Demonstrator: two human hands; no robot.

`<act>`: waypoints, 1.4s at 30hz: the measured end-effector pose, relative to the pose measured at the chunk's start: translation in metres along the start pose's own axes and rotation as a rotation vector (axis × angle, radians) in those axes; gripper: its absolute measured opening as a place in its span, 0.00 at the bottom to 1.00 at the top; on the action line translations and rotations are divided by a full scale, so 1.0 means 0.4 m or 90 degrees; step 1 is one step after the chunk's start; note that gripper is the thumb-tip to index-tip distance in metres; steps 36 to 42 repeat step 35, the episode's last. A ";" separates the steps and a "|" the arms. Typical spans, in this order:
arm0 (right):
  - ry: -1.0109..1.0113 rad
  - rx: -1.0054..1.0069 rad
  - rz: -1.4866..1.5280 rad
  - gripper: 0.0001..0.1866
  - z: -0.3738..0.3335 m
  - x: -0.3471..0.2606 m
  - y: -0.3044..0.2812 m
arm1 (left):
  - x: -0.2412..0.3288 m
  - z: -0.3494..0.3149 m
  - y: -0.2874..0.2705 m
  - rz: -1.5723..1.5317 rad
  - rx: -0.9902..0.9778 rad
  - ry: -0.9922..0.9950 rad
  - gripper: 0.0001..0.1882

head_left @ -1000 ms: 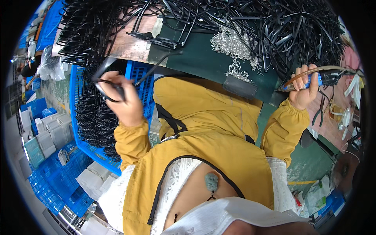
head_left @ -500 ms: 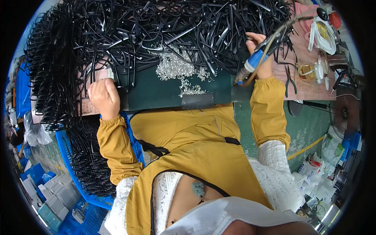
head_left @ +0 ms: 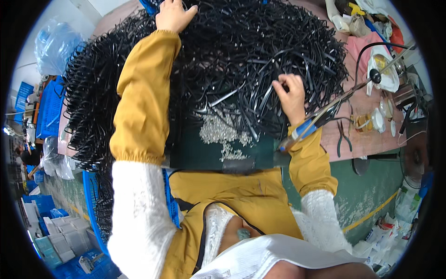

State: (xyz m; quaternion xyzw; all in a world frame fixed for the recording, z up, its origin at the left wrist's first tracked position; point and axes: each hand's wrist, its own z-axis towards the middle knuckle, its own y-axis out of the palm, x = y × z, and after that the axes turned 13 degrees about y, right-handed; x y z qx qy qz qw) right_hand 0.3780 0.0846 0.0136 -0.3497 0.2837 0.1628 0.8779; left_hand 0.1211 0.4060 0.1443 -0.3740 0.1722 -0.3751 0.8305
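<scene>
My left arm stretches far forward over a large heap of black straps (head_left: 241, 46). At its far side is my left hand (head_left: 174, 16), thumb spread from the fingers, whose tips meet the picture's upper edge. My right hand (head_left: 291, 98) is over the heap's near right part, thumb and fingers curled together; what they pinch, if anything, is lost among the dark straps. A blue hand tool (head_left: 304, 129) with a hose hangs over my right wrist. Small silvery metal pieces (head_left: 218, 128) lie piled on the dark green mat (head_left: 195, 156) between my arms.
Pliers (head_left: 344, 139) and a jar of yellowish liquid (head_left: 364, 122) lie on the table's right part. A metal rod (head_left: 395, 63) slants in from the right. More straps fill a blue crate (head_left: 90, 195) below the table's left side. A fan (head_left: 416, 160) stands at right.
My left hand has gone from the table's near left edge to the heap's far side. My right hand has moved slightly left, its fingers now curled over the straps. The view has shifted forward.
</scene>
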 end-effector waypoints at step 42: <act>0.114 0.010 0.052 0.11 0.063 -0.001 0.001 | -0.297 0.547 0.296 0.082 -0.231 0.096 0.47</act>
